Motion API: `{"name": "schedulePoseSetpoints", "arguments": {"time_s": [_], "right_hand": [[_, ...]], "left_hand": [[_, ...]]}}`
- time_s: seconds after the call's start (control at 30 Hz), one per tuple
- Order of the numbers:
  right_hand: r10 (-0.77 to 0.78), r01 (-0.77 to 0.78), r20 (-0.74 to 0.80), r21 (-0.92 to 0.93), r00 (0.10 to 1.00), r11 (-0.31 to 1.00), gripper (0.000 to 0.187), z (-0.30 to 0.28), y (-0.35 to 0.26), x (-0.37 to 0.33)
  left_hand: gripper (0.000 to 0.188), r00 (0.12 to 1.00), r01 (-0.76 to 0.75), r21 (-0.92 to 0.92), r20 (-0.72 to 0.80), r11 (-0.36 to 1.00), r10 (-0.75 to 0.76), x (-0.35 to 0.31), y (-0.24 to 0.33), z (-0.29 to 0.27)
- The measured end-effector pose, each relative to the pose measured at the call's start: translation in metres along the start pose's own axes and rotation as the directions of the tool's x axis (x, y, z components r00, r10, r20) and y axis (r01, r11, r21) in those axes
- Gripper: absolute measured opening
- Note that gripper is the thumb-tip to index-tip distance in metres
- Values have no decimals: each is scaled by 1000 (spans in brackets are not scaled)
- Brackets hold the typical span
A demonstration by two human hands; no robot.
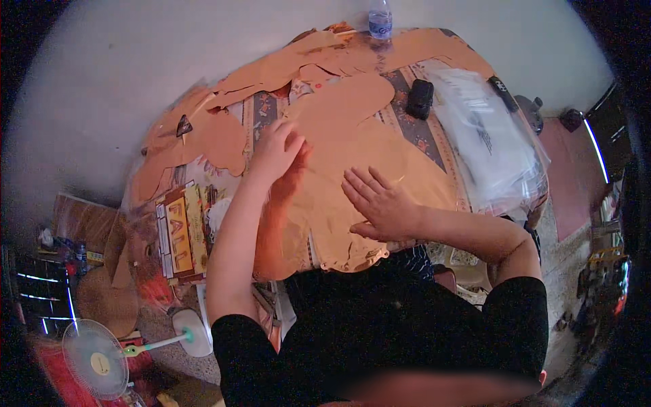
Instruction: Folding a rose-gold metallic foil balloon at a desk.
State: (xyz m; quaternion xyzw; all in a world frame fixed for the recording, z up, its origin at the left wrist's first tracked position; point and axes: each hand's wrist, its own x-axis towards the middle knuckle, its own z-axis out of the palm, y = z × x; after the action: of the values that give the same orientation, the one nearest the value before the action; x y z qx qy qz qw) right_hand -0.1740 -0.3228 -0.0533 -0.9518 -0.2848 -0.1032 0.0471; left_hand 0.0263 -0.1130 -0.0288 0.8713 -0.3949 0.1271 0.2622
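A large tan-orange sheet (339, 149) with a rounded lobe at its far end lies on the table in front of me. My right hand (386, 203) rests palm down on its near right part, fingers stretched and spread. Over the sheet's left edge is my left hand (278, 150), its fingers loosely bent and apart, with nothing visible in them. A dark orange shadow falls below that hand and forearm. The near edge of the sheet looks wavy, close to my body.
More tan cut shapes (220, 139) lie along the left and far side. A water bottle (380, 22) stands at the back. Right are a black case (420, 99) and clear plastic sleeves (485, 136). Printed boxes (178, 234) sit left; a white fan (96, 359) stands lower left.
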Motion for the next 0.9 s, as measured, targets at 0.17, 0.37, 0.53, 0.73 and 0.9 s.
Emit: {"name": "schedulePoseSetpoints", "arguments": {"time_s": [0.17,0.37,0.53,0.73,0.9], "right_hand": [[4,-4,24,8,1000,1000,84,-3,-2,-1],[6,-6,10,10,1000,1000,85,0,-3,-1],[3,-2,-3,83,1000,997,82,0,-2,-3],[314,-321,93,459,945,829,63,-59,35,-12],[677,-682,81,56,731,729,46,-61,67,-47]], "left_hand": [[23,976,-102,-20,190,995,104,27,42,19],[25,980,-198,-3,10,980,198,34,43,50],[29,968,-251,-21,-26,968,251,31,42,58],[31,978,-206,-10,1,978,206,28,36,59],[33,978,-206,13,-1,978,207,30,38,62]]}}
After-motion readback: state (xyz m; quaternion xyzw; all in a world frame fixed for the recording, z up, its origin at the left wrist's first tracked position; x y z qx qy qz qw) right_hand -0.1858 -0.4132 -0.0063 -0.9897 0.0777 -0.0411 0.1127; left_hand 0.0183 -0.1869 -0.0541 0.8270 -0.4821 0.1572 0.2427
